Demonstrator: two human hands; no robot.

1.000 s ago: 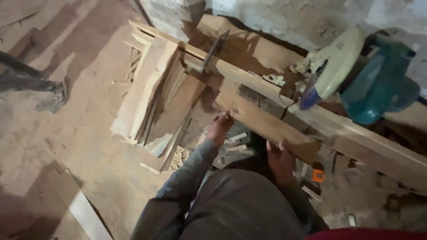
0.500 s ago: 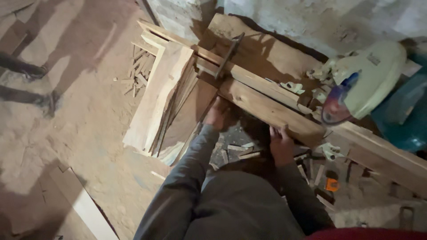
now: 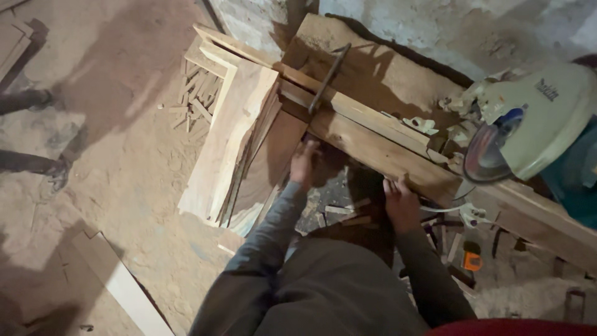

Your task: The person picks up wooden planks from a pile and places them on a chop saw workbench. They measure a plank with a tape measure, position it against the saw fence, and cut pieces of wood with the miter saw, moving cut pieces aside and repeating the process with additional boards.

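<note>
A long wooden plank lies along the saw bench, running from upper left toward the right under the saw. My left hand grips its near edge at the left end. My right hand holds the same edge further right, close to the blade. A mitre saw with a pale guard and a teal motor sits at the right, its round blade just above the plank. Grey sleeves cover both my arms.
A stack of boards leans against the bench on the left. Small wood offcuts lie on the dusty floor behind it. A loose plank lies at the lower left. Another person's feet show at the left edge. An orange tool lies under the bench.
The view has swung so the bench and saw sit further right and closer. Both hands stay on the plank's near edge, which has slid slightly along the bench.
</note>
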